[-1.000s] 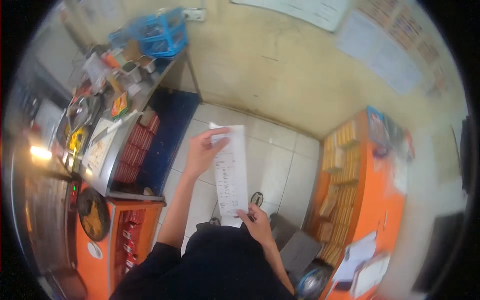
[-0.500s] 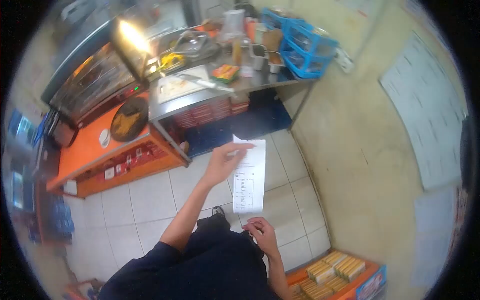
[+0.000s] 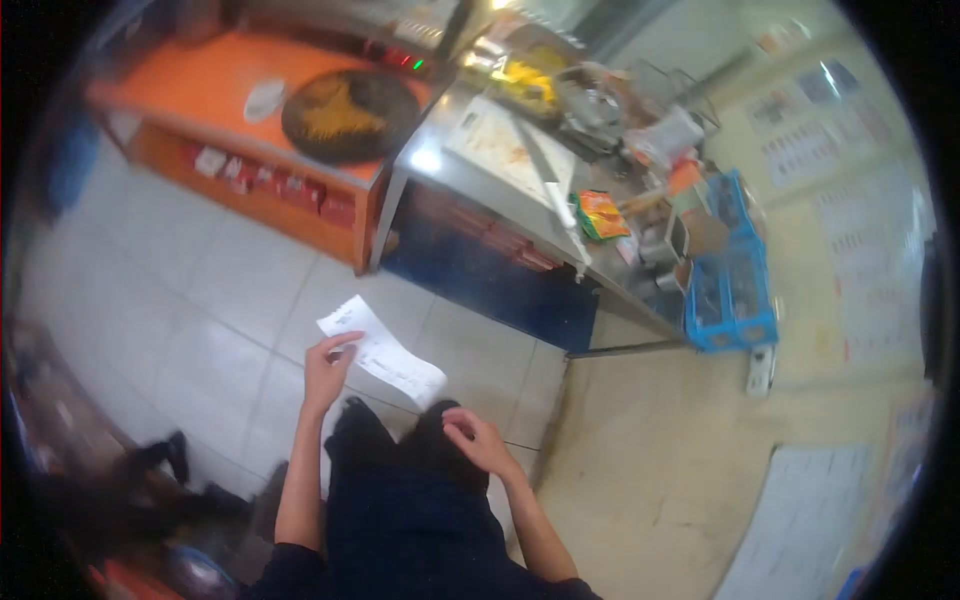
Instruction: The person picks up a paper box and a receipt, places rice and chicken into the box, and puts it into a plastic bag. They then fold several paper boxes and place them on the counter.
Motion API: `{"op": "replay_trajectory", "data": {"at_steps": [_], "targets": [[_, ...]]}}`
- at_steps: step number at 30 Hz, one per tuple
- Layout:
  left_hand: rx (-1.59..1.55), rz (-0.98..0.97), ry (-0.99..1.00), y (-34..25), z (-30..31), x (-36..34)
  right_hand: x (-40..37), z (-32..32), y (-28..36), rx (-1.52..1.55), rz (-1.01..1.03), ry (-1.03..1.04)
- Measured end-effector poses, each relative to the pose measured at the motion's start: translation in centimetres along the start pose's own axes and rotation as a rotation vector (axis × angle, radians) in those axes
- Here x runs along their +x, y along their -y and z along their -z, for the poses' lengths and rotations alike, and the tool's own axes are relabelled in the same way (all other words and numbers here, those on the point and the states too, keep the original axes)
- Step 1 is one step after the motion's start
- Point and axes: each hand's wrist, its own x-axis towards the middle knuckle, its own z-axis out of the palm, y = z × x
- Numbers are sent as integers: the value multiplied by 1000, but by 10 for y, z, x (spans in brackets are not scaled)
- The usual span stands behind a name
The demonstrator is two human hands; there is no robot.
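Observation:
My left hand (image 3: pixel 326 372) is closed on a long white paper receipt (image 3: pixel 385 352), gripping it near its upper left end. Print shows on the slip, too blurred to read, and its lower end curls toward my right. Just right of that end, in front of my dark trousers, is my right hand (image 3: pixel 478 440). Its fingers are loosely bent and apart, with nothing visible in them and no contact with the paper.
Ahead stands a steel table with a white cutting board (image 3: pixel 510 148), a knife (image 3: pixel 556 195), an orange-green packet (image 3: pixel 602 214) and blue baskets (image 3: pixel 735 290). An orange counter (image 3: pixel 205 85) holds a dark round board (image 3: pixel 350 115). A wall (image 3: pixel 650 440) rises on my right.
My view has swung left, so the table now appears farther right. The receipt has tilted from upright to slanting and curls at its end. My left hand still holds it.

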Motion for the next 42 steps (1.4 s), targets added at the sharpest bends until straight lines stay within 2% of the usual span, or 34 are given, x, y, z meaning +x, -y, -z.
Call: {"op": "replay_trajectory", "data": {"at_steps": [2,3,6,8,10,11,12,14,16,17,19,20,22,24,30,32,34,37,39,42], "targets": [[-55,88,-194,79,-7,5,55,26,-38,-54,-24,-1],[-102,220,-232,120,-14,4,82,41,-62,-95,-48,-16],[94,504,-216,223,-42,10,177,101,-136,-353,-61,-61],[-6,472,-302,303,-72,9,251,152,-239,-531,124,-102],[19,412,-343,377,-101,6,321,195,-287,-676,227,-133],[-56,482,-300,395,-106,4,347,201,-267,-867,111,-163],[-101,512,-268,419,-115,-2,374,218,-277,-976,279,-168],[-66,487,-229,445,-125,-11,427,226,-261,-1251,118,-145],[95,449,-242,460,-133,-20,499,270,-287,-1460,275,-487],[37,519,-236,455,-140,-21,523,275,-276,-1420,54,-590],[27,530,-204,455,-168,-22,560,311,-269,-1240,60,-697],[29,535,-193,453,-175,-20,581,338,-276,-1098,276,-688],[2,581,-175,457,-190,-18,607,348,-271,-1069,461,-717],[8,603,-165,462,-196,-14,625,343,-267,-1306,385,-809],[23,575,-194,468,-206,-8,636,325,-256,-1568,235,-708],[18,575,-203,471,-208,-7,630,318,-260,-1339,343,-631],[23,561,-195,474,-210,-8,638,336,-277,-1309,378,-595],[62,591,-144,469,-211,-7,648,341,-289,-1448,398,-602],[73,624,-119,470,-213,-7,650,340,-289,-1383,507,-610],[70,646,-112,470,-218,-7,653,345,-289,-1420,533,-607]]}}
